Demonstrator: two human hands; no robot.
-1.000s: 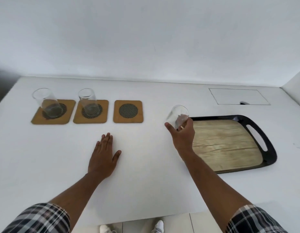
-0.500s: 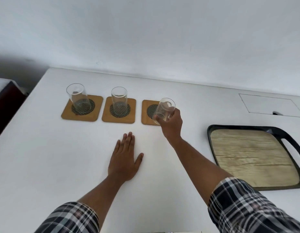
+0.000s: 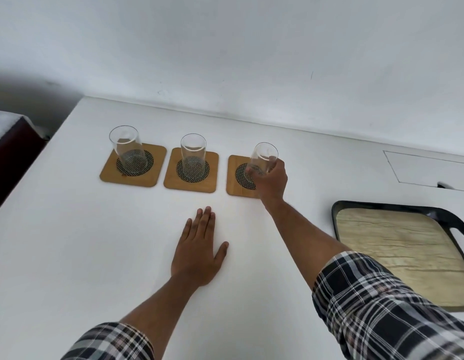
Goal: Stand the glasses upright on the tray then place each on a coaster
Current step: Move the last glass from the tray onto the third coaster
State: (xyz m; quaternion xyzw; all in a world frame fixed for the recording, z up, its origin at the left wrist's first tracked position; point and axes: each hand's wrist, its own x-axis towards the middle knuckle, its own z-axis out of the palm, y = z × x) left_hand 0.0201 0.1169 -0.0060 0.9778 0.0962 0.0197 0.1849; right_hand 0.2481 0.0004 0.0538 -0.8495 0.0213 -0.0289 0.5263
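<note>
Head view, right hand (image 3: 271,181) gripping third glass (image 3: 263,158) over, perhaps touching, rightmost coaster (image 3: 234,178), left hand (image 3: 199,252) flat, tray (image 3: 337,211) right.

text: none legible | labels: none | brands: none | numbers: none

Three glasses (image 3: 191,152); three coasters (image 3: 133,165); one tray (image 3: 337,211); two hands (image 3: 199,253)

Right hand (image 3: 271,181) gripping (left hand (image 3: 199,252) flat).
</note>
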